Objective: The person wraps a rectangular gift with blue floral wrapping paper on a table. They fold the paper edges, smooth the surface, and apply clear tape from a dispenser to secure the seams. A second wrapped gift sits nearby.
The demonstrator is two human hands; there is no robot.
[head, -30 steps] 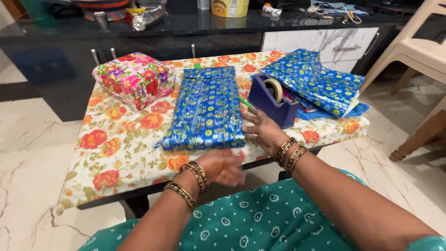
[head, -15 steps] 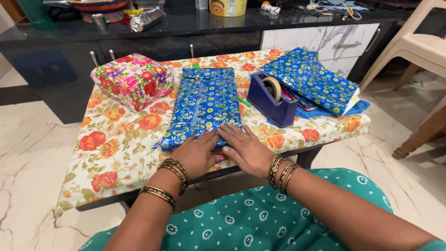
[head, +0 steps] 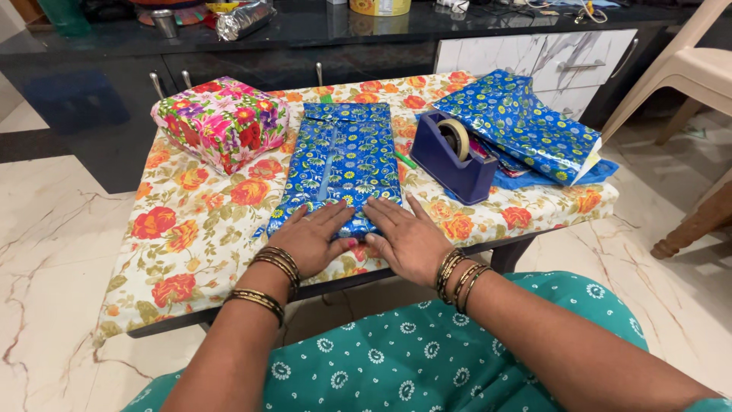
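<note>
The head camera looks down on a small table covered with an orange floral tablecloth (head: 191, 229). A flat parcel wrapped in blue floral paper (head: 339, 164) lies in the middle of this cloth, with its long side pointing away from the person.

Both forearms come in from the lower edge of the picture and meet at the near end of the blue parcel. The left hand (head: 309, 243) lies flat, palm down, with the fingers stretched forward and a little to the right, and it presses on the near left corner of the parcel. The right hand (head: 408, 238) is also flat and palm down, with the fingers spread and pointing forward and left, on the near right corner. The two hands are just beside each other, and the thumbs almost meet at the near edge. Neither hand closes around anything; both are open and only press on the paper. Several bangles sit on each wrist.

To the left of the blue parcel stands a box wrapped in pink floral paper (head: 221, 122). To the right of it stands a dark blue tape dispenser (head: 451, 156), and further right lies a folded sheet of blue floral paper (head: 526, 126).
</note>
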